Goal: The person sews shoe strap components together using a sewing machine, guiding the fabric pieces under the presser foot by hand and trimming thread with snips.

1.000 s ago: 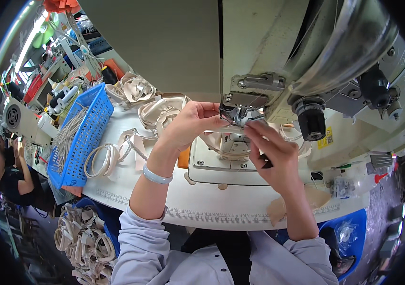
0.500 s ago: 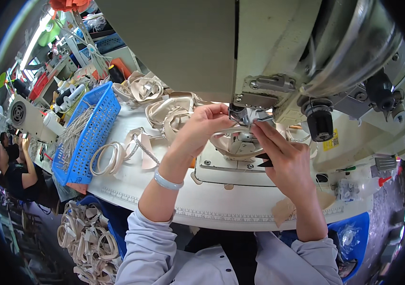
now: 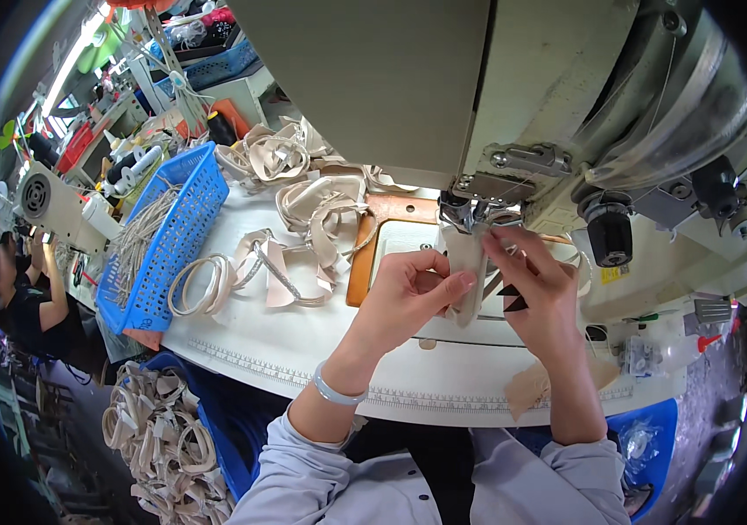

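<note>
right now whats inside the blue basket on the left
The blue basket holds a bundle of pale grey cords lying lengthwise along it. The near wall and the cords cover the bottom, so anything beneath them cannot be seen.

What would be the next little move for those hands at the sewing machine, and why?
Probably ease the beige strip a touch further under the presser foot. Left hand and right hand pinch it upright just below the foot, its top edge meeting the metal there.
</note>
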Motion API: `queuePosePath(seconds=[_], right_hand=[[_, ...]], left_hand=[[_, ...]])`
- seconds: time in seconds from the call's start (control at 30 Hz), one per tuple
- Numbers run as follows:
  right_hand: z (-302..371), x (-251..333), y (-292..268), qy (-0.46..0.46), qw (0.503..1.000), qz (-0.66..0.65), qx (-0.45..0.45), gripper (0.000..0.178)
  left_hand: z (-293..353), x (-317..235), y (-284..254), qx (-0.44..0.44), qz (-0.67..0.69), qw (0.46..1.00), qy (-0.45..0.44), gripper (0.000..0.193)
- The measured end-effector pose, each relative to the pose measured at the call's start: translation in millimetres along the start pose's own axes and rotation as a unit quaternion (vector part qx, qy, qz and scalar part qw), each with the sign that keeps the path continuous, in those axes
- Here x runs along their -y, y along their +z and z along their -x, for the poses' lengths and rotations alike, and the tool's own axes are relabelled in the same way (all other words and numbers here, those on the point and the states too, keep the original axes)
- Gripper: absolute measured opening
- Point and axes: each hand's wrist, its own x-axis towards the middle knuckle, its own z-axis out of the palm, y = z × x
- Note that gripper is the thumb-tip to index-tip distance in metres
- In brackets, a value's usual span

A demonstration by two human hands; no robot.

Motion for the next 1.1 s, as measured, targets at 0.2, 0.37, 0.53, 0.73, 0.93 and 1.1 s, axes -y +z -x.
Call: queuePosePath(seconds=[0.2,0.37,0.53,0.73,0.93,1.1], right_hand=[[0,-7,3,-0.017,0.998,0.054,0.0,0.059],[-6,-11,-2,-0.003,0.989,0.139,0.054,0.06],[-7,-11,-4,0.016,0.988,0.14,0.069,0.059],[-1,1,-1,0.027,0.999,-0.007,0.027,0.058],[-3,-9,4,0.031,0.998,0.046,0.028,0.057],[-8,-16,3,0.005,0.989,0.138,0.044,0.057]], left_hand=[[-5,-7,1,-0.012,-0.015,1.0,-0.013,0.019],[-13,-10,1,-0.026,-0.043,0.999,0.005,0.021],[-5,-5,2,-0.028,-0.096,0.993,0.065,0.02],[-5,-8,-1,-0.004,-0.084,0.996,0.04,0.018],[-4,-12,-2,-0.005,-0.128,0.991,0.02,0.017],[-14,-21,-6,-0.012,-0.133,0.99,0.043,0.019]])
